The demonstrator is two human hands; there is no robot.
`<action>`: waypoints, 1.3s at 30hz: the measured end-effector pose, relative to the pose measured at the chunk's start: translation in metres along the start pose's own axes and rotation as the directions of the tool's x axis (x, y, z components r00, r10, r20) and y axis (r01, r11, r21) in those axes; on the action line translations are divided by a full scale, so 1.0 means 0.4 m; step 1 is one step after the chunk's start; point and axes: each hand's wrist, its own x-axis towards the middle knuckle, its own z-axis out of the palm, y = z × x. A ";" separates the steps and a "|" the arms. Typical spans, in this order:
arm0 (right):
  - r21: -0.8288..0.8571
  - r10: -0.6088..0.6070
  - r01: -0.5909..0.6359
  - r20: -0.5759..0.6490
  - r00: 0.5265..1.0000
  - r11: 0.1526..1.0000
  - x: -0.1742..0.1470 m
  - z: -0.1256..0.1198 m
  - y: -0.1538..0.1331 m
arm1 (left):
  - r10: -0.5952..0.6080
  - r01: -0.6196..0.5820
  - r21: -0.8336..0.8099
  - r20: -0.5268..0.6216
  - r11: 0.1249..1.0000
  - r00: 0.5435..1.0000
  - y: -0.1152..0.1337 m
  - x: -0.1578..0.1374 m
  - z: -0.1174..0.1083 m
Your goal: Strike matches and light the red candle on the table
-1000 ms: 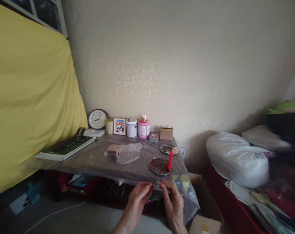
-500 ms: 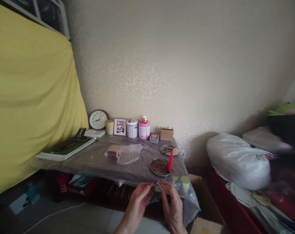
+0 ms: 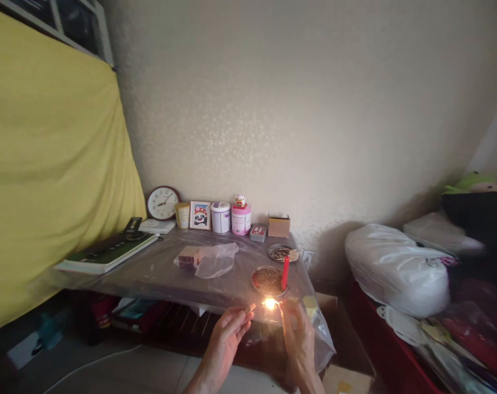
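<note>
My right hand [image 3: 296,328] pinches a burning match [image 3: 272,303], its bright flame pointing left. A small matchbox [image 3: 249,309] is held between the thumb and fingers of my left hand [image 3: 229,331], a short way left of the flame. Just beyond the flame, a red candle [image 3: 285,273] stands upright at the right side of a round metal plate [image 3: 254,285] filled with dark bits. Behind it lies a second round plate [image 3: 272,257] with several thin sticks, perhaps matches. I cannot see a flame on the candle.
A plastic-covered table [image 3: 150,268] holds a wrapped stack of small boxes [image 3: 190,257], a clock [image 3: 163,203], a picture frame [image 3: 200,215], tins [image 3: 221,218] and a green book [image 3: 104,253]. To the right are a white bag [image 3: 396,271] and a cardboard box [image 3: 347,380].
My hands were close together and have moved apart, the right one to the right. A flame now burns at the match, lighting the plate and my right hand.
</note>
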 end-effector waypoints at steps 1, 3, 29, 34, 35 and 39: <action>0.002 0.014 -0.014 -0.007 1.000 1.000 0.000 -0.004 -0.005 | 0.005 -0.005 0.019 -0.002 1.000 1.000 0.002 0.002 -0.005; 0.026 0.049 -0.048 -0.026 0.998 0.999 0.003 -0.012 -0.017 | 0.017 -0.017 0.067 -0.011 0.998 1.000 0.007 0.008 -0.014; 0.247 0.174 -0.122 -0.204 0.963 0.961 0.123 -0.042 -0.021 | 0.107 -0.089 0.194 -0.086 0.977 0.990 -0.006 0.149 -0.124; 0.251 0.188 -0.133 -0.210 0.960 0.959 0.136 -0.040 -0.011 | 0.096 -0.083 0.142 -0.088 0.986 0.992 0.006 0.140 -0.128; 0.256 0.189 -0.133 -0.208 0.960 0.957 0.139 -0.040 -0.007 | 0.092 -0.080 0.134 -0.088 0.988 0.992 0.009 0.139 -0.128; 0.258 0.177 -0.121 -0.205 0.963 0.958 0.153 -0.038 0.002 | 0.083 -0.072 0.117 -0.092 0.991 0.992 0.014 0.141 -0.129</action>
